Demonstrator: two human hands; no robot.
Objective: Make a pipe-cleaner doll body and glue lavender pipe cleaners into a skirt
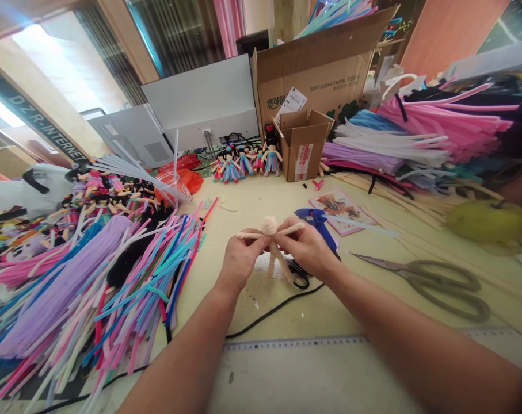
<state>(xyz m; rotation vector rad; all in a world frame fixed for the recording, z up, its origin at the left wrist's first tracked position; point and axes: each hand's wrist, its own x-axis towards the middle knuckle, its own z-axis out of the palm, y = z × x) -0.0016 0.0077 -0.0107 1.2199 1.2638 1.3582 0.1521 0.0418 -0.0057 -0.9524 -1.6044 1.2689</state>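
Note:
Between my two hands, above the table, is a cream pipe-cleaner doll (270, 225) with a round head, two arms held out sideways and two legs hanging down. My left hand (242, 254) pinches it at the arm and shoulder on the left. On the other side, the fingers of my right hand (306, 244) are closed round the opposite arm near the body. A blue glue gun (323, 227) lies just behind my right hand, partly covered by it. Scissors (433, 279) with large handles rest farther right, blades pointing left.
Bundles of coloured pipe cleaners (66, 282) spread over the left side, with more bundles (442, 123) at the back right. Small finished dolls (243, 161) stand by a cardboard box (301, 146). A ruler (295, 343) runs along the front, and a black cable (273, 310) crosses the table.

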